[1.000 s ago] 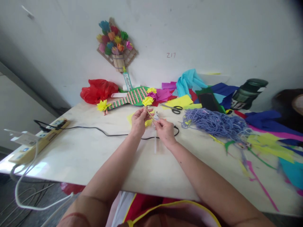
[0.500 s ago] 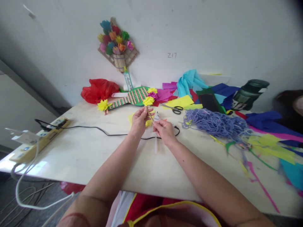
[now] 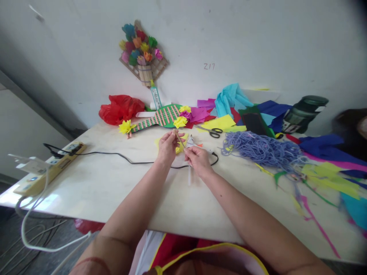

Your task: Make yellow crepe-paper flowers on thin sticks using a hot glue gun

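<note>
Between my two hands runs a thin brownish stick (image 3: 180, 140). My left hand (image 3: 167, 146) pinches its upper end with fingertips closed, and my right hand (image 3: 197, 158) pinches the lower end. Behind the fingers lies a piece of yellow paper (image 3: 158, 142), partly covered. Close to my right hand is a whitish glue gun (image 3: 190, 140), mostly hidden, with a translucent glue stick (image 3: 189, 178) pointing towards me. Just beyond lies a green guitar-shaped craft (image 3: 168, 115) with pale pink strips and a yellow paper flower (image 3: 180, 122) at its right end.
Scissors (image 3: 215, 132) and a bundle of purple cord (image 3: 260, 149) lie to the right, among colourful paper sheets. A dark green jar (image 3: 304, 114) stands behind. A black cable (image 3: 120, 156) crosses to the power strip (image 3: 51, 170) at left. A red bag (image 3: 122, 110) sits by the wall.
The view has shifted slightly. Both hands keep their pinch on the stick, with my left hand a touch lower and further left.
</note>
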A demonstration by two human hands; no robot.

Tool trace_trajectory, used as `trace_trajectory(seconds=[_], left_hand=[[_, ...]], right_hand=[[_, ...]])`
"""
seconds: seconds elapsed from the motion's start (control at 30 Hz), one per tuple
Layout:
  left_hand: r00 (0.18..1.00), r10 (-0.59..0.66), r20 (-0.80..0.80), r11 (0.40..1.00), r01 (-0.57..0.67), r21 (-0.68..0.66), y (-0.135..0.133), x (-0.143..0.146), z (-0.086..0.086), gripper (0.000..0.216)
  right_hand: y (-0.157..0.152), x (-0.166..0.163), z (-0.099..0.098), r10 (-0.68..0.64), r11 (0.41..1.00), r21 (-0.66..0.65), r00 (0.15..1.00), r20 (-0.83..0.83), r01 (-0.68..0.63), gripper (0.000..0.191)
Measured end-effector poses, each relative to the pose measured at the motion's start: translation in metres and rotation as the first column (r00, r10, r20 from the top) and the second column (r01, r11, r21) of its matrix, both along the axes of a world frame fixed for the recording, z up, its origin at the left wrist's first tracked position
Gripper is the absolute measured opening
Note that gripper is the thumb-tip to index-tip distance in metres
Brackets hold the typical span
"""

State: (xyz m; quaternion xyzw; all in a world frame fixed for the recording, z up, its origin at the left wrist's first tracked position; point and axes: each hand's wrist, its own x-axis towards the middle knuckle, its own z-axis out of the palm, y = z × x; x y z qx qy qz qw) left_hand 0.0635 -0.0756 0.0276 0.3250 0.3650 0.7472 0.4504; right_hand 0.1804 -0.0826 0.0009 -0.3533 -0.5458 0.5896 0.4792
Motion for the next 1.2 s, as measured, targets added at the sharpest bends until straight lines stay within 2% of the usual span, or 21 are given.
trace_trajectory(seconds=[0.17, 0.33, 0.47, 0.57, 0.63, 0.7, 0.87, 0.97, 1.07, 1.2], left_hand=[[0.998, -0.003, -0.069, 0.999, 0.005, 0.039, -0.002, 0.003, 0.001, 0.034], [0.995, 0.060, -0.076, 0.998, -0.059, 0.016, 0.000, 0.003, -0.001, 0.034], [0.991, 0.116, -0.065, 0.992, -0.118, -0.032, 0.004, 0.002, -0.004, 0.031], [0.990, 0.134, -0.040, 0.988, -0.137, -0.068, 0.004, 0.003, -0.005, 0.026], [0.990, 0.140, -0.019, 0.986, -0.141, -0.085, 0.004, 0.004, -0.004, 0.023], [0.990, 0.143, 0.006, 0.985, -0.141, -0.103, 0.003, 0.004, -0.002, 0.020], [0.985, 0.100, 0.143, 0.986, -0.078, -0.150, 0.003, 0.000, 0.004, 0.009], [0.971, 0.076, 0.224, 0.981, -0.033, -0.193, 0.003, -0.001, 0.007, 0.002], [0.971, 0.093, 0.221, 0.985, -0.056, -0.166, 0.001, -0.001, 0.011, 0.001], [0.963, 0.224, 0.150, 0.974, -0.217, -0.060, -0.004, -0.016, 0.024, 0.002]], right_hand=[[0.001, 0.002, 0.000, -0.036, 0.998, 0.044, 0.999, 0.034, 0.034, 0.027], [0.000, 0.003, 0.000, -0.137, 0.974, 0.203, 0.976, 0.166, 0.102, 0.025], [0.001, 0.004, -0.002, -0.306, 0.885, 0.436, 0.910, 0.281, 0.163, 0.022], [0.002, 0.005, -0.005, -0.387, 0.826, 0.540, 0.859, 0.336, 0.161, 0.020], [0.004, 0.005, -0.007, -0.399, 0.816, 0.557, 0.846, 0.353, 0.153, 0.021], [0.005, 0.004, -0.007, -0.377, 0.830, 0.539, 0.857, 0.351, 0.145, 0.021], [0.005, 0.001, -0.002, -0.191, 0.933, 0.351, 0.936, 0.297, 0.078, 0.025], [0.004, 0.000, 0.004, -0.091, 0.966, 0.258, 0.957, 0.277, 0.018, 0.029], [0.003, 0.001, 0.007, -0.108, 0.953, 0.303, 0.954, 0.279, 0.020, 0.031], [0.002, 0.006, 0.004, -0.199, 0.872, 0.489, 0.924, 0.327, 0.014, 0.029]])
